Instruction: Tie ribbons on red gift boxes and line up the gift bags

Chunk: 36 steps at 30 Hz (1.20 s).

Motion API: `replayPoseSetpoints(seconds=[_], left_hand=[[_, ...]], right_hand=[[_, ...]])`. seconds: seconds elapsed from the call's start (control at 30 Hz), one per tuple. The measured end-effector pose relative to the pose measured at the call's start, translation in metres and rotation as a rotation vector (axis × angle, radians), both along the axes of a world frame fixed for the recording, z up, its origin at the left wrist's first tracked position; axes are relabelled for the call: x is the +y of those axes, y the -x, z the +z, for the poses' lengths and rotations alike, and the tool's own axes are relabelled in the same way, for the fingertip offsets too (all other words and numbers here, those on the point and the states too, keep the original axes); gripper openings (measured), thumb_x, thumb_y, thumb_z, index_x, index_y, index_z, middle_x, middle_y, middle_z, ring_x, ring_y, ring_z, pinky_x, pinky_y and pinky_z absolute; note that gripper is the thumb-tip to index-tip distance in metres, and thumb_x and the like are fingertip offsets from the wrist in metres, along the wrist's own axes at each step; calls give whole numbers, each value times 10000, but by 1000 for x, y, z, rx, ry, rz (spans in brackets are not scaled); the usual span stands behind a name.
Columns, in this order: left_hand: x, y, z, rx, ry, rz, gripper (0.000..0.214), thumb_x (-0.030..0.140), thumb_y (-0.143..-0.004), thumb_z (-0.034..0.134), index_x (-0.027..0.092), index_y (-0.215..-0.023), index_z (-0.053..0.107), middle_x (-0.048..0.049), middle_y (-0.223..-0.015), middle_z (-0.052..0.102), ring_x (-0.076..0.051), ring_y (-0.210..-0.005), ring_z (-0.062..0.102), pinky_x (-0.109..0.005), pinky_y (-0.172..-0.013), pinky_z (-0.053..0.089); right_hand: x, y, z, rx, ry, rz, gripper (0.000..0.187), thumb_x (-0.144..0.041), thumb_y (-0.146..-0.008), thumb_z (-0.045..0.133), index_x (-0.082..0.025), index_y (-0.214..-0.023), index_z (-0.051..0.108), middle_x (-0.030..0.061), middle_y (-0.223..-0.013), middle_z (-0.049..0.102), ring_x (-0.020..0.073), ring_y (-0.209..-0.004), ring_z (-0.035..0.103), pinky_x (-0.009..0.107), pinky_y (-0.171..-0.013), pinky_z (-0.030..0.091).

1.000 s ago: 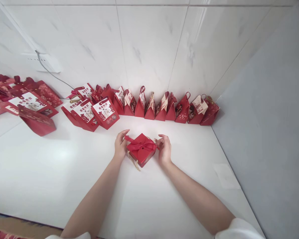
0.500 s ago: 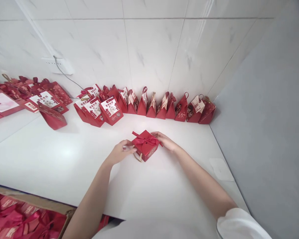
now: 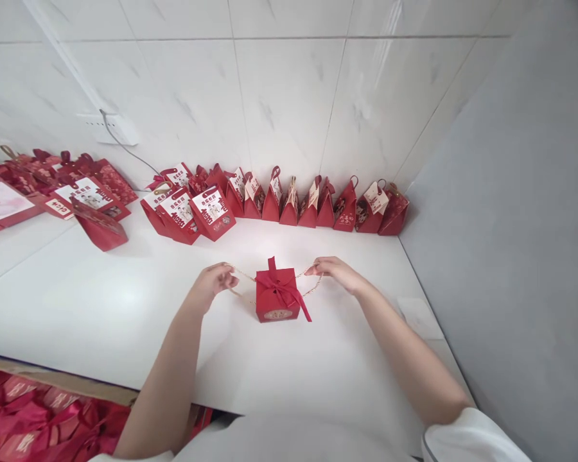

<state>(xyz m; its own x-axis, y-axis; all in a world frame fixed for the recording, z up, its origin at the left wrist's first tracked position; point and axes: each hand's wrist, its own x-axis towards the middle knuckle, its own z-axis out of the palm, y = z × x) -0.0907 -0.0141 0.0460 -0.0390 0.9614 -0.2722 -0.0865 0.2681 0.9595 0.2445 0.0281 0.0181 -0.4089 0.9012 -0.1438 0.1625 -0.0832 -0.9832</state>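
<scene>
A small red gift box with a red ribbon bow on top sits on the white table in front of me. Twisted gold rope handles come off both of its sides. My left hand pinches the left rope handle and draws it outward. On the other side, my right hand has its fingers closed on the right rope handle, also pulled out. An oval pale label with a pattern shows on the box's front face.
Along the tiled wall stands a row of red gift boxes. More red boxes cluster at the left. A carton of red ribboned boxes is at the lower left. A grey panel rises on the right.
The box has turned so its front face points toward me. Both hands have moved from the box's sides outward and now hold the rope handles, spread apart.
</scene>
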Motion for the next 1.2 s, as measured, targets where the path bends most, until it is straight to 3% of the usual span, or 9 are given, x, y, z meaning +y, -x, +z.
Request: replayPoseSetpoints(seconds=[0.07, 0.17, 0.27, 0.5, 0.77, 0.97, 1.03, 1.1, 1.2], left_hand=[[-4, 10, 12, -281, 29, 41, 124, 251, -737, 692, 153, -687, 634, 29, -473, 432, -146, -605, 588, -256, -649, 530], [-9, 12, 28, -467, -18, 120, 103, 190, -810, 649, 129, -727, 642, 49, -455, 373, -101, -537, 542, -196, -569, 530], [-9, 7, 41, -518, -104, 219, 107, 161, -857, 614, 122, -761, 641, 60, -471, 368, -71, -492, 512, -166, -547, 537], [-12, 12, 51, -495, -208, 311, 85, 136, -823, 660, 106, -745, 651, 72, -468, 371, -52, -463, 487, -163, -554, 559], [-19, 16, 50, -422, -231, 339, 91, 171, -754, 750, 112, -740, 681, 67, -475, 395, -55, -488, 509, -165, -609, 575], [-19, 24, 33, -263, -165, 269, 211, 294, -713, 817, 138, -772, 689, 32, -546, 513, -82, -535, 559, -197, -632, 570], [-20, 23, 25, -144, -123, 245, 294, 347, -708, 823, 162, -905, 707, -7, -658, 613, -132, -672, 644, -255, -730, 581], [-21, 17, 17, 44, -82, 301, 416, 382, -706, 825, 226, -1069, 694, -57, -940, 702, -202, -965, 676, -330, -898, 549], [-22, 0, 8, 348, -87, 376, 441, 415, -744, 791, 304, -1154, 670, -58, -1320, 611, -255, -1315, 504, -387, -1100, 398]], right_hand=[[-6, -13, 18, 256, 144, 24, 128, -284, -742, 559, -199, -683, 634, 16, -671, 605, 194, -729, 607, 380, -875, 490], [-15, -22, 40, 514, 221, -49, 124, -319, -783, 602, -215, -778, 671, -56, -560, 358, 131, -524, 415, 361, -762, 513], [-22, -25, 56, 568, 147, -153, 135, -350, -824, 628, -240, -852, 702, -68, -560, 243, 134, -505, 309, 345, -698, 497], [-32, -30, 77, 524, 69, -205, 134, -368, -823, 697, -239, -849, 721, -61, -591, 214, 133, -524, 260, 344, -691, 506], [-32, -31, 67, 520, 124, -212, 157, -357, -809, 734, -212, -870, 729, -64, -595, 256, 117, -529, 320, 321, -679, 522], [-30, -30, 49, 480, 211, -174, 201, -378, -796, 752, -201, -882, 713, -58, -567, 409, 107, -554, 470, 275, -638, 521], [-30, -31, 40, 389, 250, -162, 269, -424, -805, 736, -204, -959, 715, 3, -679, 592, 146, -670, 593, 306, -687, 543], [-31, -34, 30, 237, 238, -191, 355, -464, -807, 722, -224, -1068, 705, 84, -959, 707, 217, -898, 664, 371, -797, 554], [-30, -35, 17, 2, 111, -235, 404, -462, -794, 728, -265, -1143, 683, 104, -1274, 649, 289, -1212, 577, 474, -998, 476]])
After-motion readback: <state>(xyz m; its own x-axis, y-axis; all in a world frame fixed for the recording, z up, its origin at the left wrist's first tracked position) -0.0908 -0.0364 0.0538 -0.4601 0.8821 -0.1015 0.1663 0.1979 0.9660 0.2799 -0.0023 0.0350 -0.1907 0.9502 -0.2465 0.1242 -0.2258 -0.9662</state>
